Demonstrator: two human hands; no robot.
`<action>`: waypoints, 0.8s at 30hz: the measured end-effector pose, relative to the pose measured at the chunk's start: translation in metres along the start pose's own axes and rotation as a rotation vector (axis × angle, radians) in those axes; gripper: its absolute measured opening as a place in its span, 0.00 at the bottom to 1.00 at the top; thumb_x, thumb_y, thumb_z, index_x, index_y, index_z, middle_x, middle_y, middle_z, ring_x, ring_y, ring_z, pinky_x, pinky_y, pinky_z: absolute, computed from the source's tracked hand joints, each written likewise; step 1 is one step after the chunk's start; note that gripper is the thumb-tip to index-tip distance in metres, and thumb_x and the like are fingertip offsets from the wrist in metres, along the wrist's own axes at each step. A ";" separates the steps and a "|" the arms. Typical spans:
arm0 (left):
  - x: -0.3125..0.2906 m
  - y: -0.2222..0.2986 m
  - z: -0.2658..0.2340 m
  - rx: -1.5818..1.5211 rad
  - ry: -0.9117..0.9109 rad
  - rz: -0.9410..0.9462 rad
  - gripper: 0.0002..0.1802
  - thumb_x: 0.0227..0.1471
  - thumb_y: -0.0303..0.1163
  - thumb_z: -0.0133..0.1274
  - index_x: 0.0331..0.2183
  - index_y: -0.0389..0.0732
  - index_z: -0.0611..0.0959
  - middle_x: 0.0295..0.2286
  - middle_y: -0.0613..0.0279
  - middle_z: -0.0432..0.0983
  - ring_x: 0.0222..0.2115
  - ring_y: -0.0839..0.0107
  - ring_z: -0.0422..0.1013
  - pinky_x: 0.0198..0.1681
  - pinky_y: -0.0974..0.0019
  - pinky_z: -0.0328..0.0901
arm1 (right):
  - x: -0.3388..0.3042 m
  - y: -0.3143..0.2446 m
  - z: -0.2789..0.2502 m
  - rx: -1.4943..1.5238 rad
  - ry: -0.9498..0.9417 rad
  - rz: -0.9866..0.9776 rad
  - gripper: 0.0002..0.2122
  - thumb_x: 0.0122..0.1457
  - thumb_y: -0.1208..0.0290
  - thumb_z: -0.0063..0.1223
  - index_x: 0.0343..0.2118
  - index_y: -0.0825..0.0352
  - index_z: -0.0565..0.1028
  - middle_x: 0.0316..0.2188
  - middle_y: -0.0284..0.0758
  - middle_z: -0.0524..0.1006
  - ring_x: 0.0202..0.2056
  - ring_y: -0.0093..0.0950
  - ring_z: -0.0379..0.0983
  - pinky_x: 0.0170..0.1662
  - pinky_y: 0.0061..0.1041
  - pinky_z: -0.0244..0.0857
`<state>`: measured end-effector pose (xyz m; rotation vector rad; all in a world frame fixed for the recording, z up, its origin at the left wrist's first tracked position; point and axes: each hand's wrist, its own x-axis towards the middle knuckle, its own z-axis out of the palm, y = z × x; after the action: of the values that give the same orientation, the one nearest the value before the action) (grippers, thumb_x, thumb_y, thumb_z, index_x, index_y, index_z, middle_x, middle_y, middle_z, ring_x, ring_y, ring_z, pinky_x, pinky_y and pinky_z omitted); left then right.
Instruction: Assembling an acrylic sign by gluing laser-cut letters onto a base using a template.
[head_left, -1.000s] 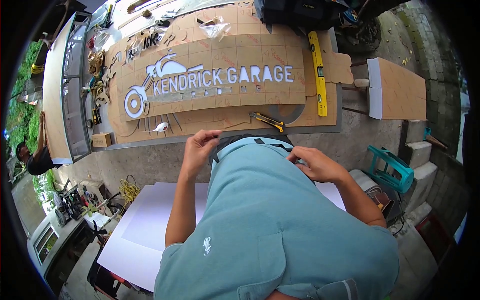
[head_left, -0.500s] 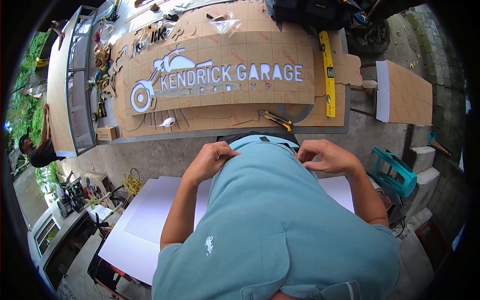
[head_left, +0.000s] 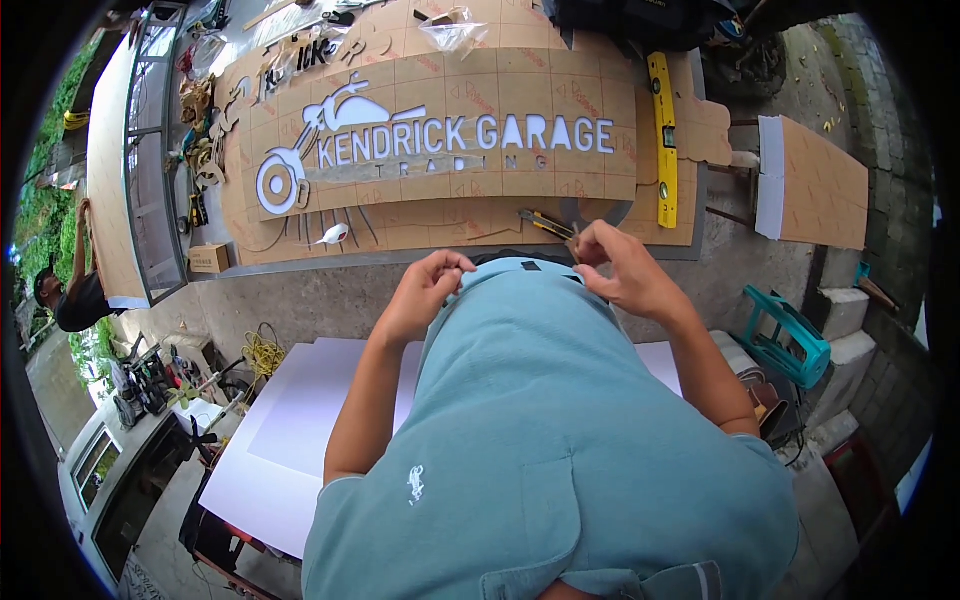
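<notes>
Beyond the sign panel [head_left: 440, 150], both hands, left [head_left: 425, 290] and right [head_left: 620, 270], pinch small unclear pieces.

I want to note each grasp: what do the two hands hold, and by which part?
The right hand pinches something small and pale at its fingertips; what it is cannot be told. The left hand is curled, with nothing visible in it.

Raising both forearms, bending elbows, curling left hand [head_left: 425, 290] fingers loosely near the chest, pinching right hand [head_left: 615, 270] fingertips together.
</notes>
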<state>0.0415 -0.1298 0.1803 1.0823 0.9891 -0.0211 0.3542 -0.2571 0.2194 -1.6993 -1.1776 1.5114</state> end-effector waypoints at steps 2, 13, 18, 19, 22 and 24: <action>0.020 -0.003 0.005 -0.080 -0.007 0.005 0.08 0.66 0.26 0.47 0.41 0.37 0.81 0.31 0.71 0.73 0.33 0.82 0.67 0.39 0.76 0.64 | 0.009 -0.010 0.008 -0.003 -0.016 -0.021 0.09 0.60 0.79 0.58 0.40 0.70 0.69 0.36 0.39 0.76 0.37 0.29 0.77 0.43 0.28 0.73; 0.069 0.007 0.037 0.127 -0.040 0.159 0.12 0.68 0.37 0.54 0.45 0.38 0.76 0.33 0.66 0.74 0.33 0.77 0.68 0.38 0.71 0.64 | 0.046 0.006 0.026 -0.262 -0.100 -0.198 0.08 0.59 0.80 0.55 0.40 0.68 0.71 0.39 0.43 0.73 0.41 0.42 0.74 0.45 0.36 0.70; 0.076 0.009 0.040 0.395 0.082 0.299 0.10 0.66 0.34 0.57 0.40 0.35 0.80 0.30 0.62 0.80 0.31 0.80 0.71 0.35 0.69 0.67 | 0.066 0.011 0.021 -0.141 -0.011 -0.156 0.07 0.59 0.82 0.55 0.40 0.70 0.73 0.33 0.42 0.78 0.37 0.42 0.78 0.41 0.34 0.72; 0.080 0.005 0.039 0.409 0.054 0.358 0.11 0.66 0.34 0.57 0.37 0.35 0.82 0.28 0.61 0.81 0.30 0.81 0.71 0.33 0.68 0.68 | 0.073 0.016 0.023 -0.066 0.061 -0.148 0.07 0.60 0.80 0.58 0.40 0.71 0.74 0.32 0.39 0.81 0.35 0.34 0.80 0.40 0.30 0.73; 0.091 0.001 0.044 0.190 0.183 0.300 0.14 0.65 0.34 0.58 0.31 0.34 0.84 0.23 0.62 0.80 0.25 0.80 0.70 0.29 0.69 0.67 | 0.096 0.034 0.025 0.102 0.205 -0.036 0.07 0.61 0.77 0.62 0.40 0.71 0.76 0.33 0.36 0.82 0.36 0.24 0.80 0.41 0.26 0.74; 0.103 -0.003 0.041 0.196 0.226 0.287 0.14 0.65 0.35 0.59 0.32 0.34 0.83 0.22 0.63 0.79 0.24 0.80 0.70 0.28 0.69 0.66 | 0.117 0.054 0.022 0.177 0.211 -0.046 0.09 0.61 0.75 0.64 0.42 0.72 0.80 0.33 0.33 0.82 0.36 0.19 0.78 0.41 0.23 0.74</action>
<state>0.1281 -0.1177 0.1125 1.4221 1.0392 0.2470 0.3419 -0.1807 0.1141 -1.6551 -0.9390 1.3294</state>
